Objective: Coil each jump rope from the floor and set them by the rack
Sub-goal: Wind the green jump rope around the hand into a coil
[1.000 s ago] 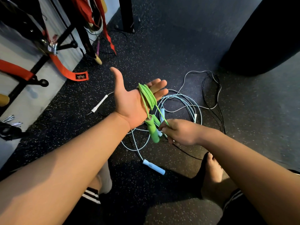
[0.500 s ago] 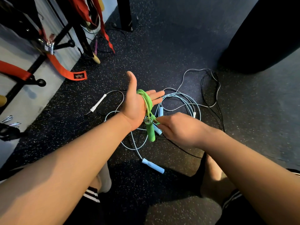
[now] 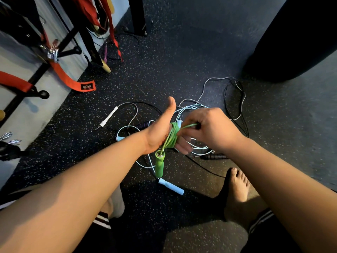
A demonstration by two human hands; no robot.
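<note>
A green jump rope is coiled in several turns around the fingers of my left hand, thumb pointing up; one green handle hangs below the palm. My right hand pinches the free green strand just right of the coil. Beneath both hands the floor holds a tangle: a light blue rope with a blue handle, a grey-white rope with a white handle, and a black rope with a black ribbed handle. The rack stands at the upper left.
Orange straps hang from the rack along the wall on the left. A large dark punching bag fills the upper right. My bare right foot rests near the ropes, and my left foot is under my left arm.
My left hand has turned from palm-up to thumb-up. My right hand has carried the green strand from below the palm up and over to the right of the coil.
</note>
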